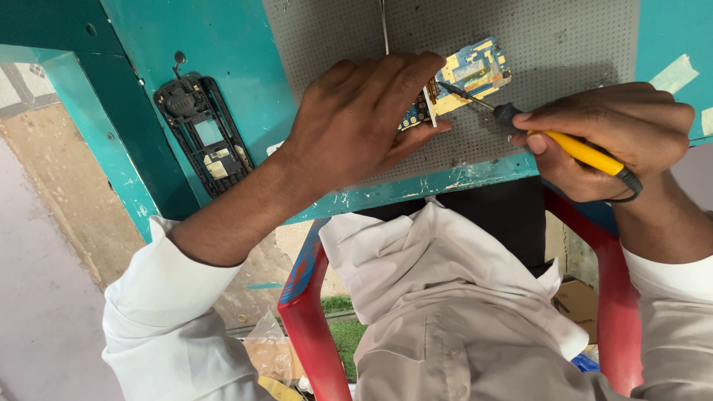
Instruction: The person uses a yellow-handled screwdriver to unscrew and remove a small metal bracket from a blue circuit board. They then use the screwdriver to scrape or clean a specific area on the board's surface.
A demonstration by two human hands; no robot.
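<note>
The teal-painted wooden bench (223,44) carries everything, and a grey perforated work mat (564,52) lies across its middle, running down to the near edge, giving a flat bed for small parts. Below that near edge, the red plastic chair (304,319) shows its arms on either side of the person's white shirt.

On the bare teal surface toward the left end of the bench, well apart from the mat, lies a black plastic phone frame (204,137), long side pointing away from the near edge, seemingly set aside out of the way.

The left hand (356,119) rests palm-down on the mat, fingers spread over one end of a small blue and yellow circuit board (471,70), pressing it flat so it should not slide; a thin white strip stands by the fingertips. The board sits on the mat near its middle, a little back from the near edge.

The right hand (609,137) is wrapped closed, pen-fashion, around a yellow-handled soldering iron (579,151), black cord trailing from the handle's rear. The slim metal tip reaches left to touch the board's exposed end, and the low slanting hold seems to keep the tip steady.
</note>
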